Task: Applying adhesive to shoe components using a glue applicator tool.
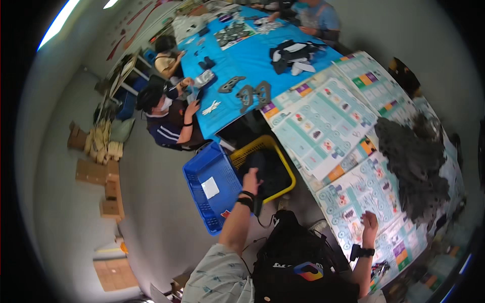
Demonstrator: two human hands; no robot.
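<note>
My left hand [251, 183] reaches down over a yellow basket [287, 169], fingers closed around a black piece [258, 201] whose far part blends into the dark contents. Soft-looking black pieces [275, 171] lie in that basket; their exact kind is too dark to make out. My right hand [370, 225] is held above the printed sheets at the right, fingers loosely bent and apart, with nothing seen in it. Close by on those sheets [328, 126] rests a heap of dark grey cut-out pieces [411, 169].
Left of the yellow basket sits a blue basket [209, 187] with a white paper in it. A blue-covered table [217, 108] beyond carries grey cut-outs [246, 97] and black-and-white pieces [295, 55]. People work around it. Cardboard boxes [113, 272] stand along the left wall.
</note>
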